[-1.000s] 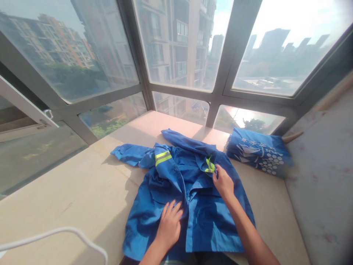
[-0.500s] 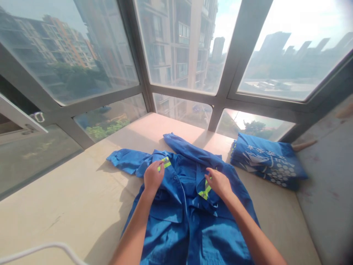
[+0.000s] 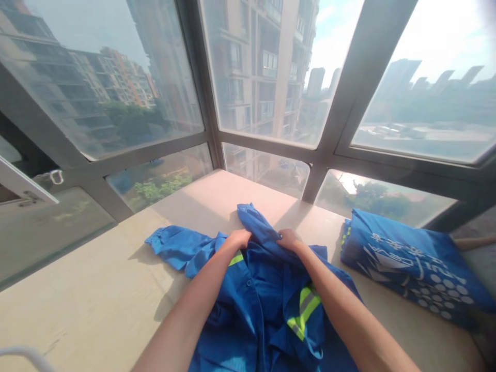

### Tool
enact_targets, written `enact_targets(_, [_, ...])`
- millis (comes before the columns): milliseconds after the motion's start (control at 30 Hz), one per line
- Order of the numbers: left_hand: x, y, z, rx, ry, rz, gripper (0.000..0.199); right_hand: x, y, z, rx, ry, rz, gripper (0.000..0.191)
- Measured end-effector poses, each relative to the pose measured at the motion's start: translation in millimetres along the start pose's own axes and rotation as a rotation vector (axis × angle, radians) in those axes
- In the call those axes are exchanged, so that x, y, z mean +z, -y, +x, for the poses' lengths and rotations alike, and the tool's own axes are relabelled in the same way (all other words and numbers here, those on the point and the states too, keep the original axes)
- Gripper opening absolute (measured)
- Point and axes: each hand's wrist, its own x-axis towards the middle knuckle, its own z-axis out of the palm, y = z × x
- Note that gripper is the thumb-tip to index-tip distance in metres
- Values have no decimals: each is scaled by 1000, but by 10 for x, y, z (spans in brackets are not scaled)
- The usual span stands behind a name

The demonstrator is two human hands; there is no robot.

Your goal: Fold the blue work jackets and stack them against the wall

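A blue jacket with yellow-green reflective strips lies spread on the pale surface, one sleeve stretched to the left and the other folded across the collar toward the window. My left hand is closed on the jacket's cloth near the collar, above the left strip. On the folded sleeve, my right hand pinches the fabric. The fingertips of both hands are partly hidden in the cloth.
Folded blue cloth with white print lies at the right near the wall. Window frames border the pale surface at the back. A white cable curves at the lower left.
Both hands have moved up toward the collar and closer together. My right hand has left the right reflective strip and taken hold of the folded sleeve. The view has shifted slightly.
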Motion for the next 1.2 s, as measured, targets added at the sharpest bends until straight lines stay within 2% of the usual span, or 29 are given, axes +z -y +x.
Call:
enact_targets(33, [21,-1,-14,-10,1,13,36,-45,-12,6,-9,-14,31,11])
enact_targets(100, [22,20,-54,-51,-1,37,33,-204,-22,8,-21,-78,98,16])
enact_targets(200, [-103,119,-161,-142,-44,64,14,-604,-32,-9,-17,-230,176,31])
enact_targets(233, [-179,165,-221,-179,-80,72,14,-763,-42,-25,-23,-303,210,35])
enact_targets(367, [-547,308,-590,-352,-302,117,38,-1312,-152,-137,-50,-638,324,42])
enact_targets(400, [-617,307,-702,-387,-395,141,42,-1386,-194,-173,-17,-688,300,42])
enact_targets(467, [-679,245,-924,-393,-590,206,48,-1426,-281,-252,121,-694,175,41])
enact_targets(500, [-666,191,-1027,-339,-647,240,49,-1393,-318,-294,202,-663,94,40])
enact_targets(567, [-566,78,-1204,-127,-621,276,54,-1239,-365,-386,313,-592,-73,43])
enact_targets(633, [-415,27,-1341,72,-526,255,57,-1012,-360,-484,290,-570,-199,50])
enact_targets(667, [-342,43,-1394,96,-531,235,55,-886,-336,-531,225,-576,-236,52])
enact_targets(733, [-227,165,-1463,-28,-635,202,48,-634,-252,-605,44,-549,-253,49])
enact_targets(800, [-167,362,-1481,-234,-719,179,45,-398,-134,-636,-104,-414,-238,41])
enact_targets(867, [-149,555,-1454,-359,-692,123,44,-186,-3,-612,-169,-246,-224,35])
enact_targets(967, [-165,706,-1366,-395,-579,-21,43,92,209,-485,-180,-111,-222,27])
enact_targets(1100, [-232,689,-1197,-373,-611,-53,47,415,506,-271,-125,-66,-225,24])
enact_targets(1200, [-313,736,-1037,-336,-535,-194,46,609,654,-176,-60,-34,-232,32])
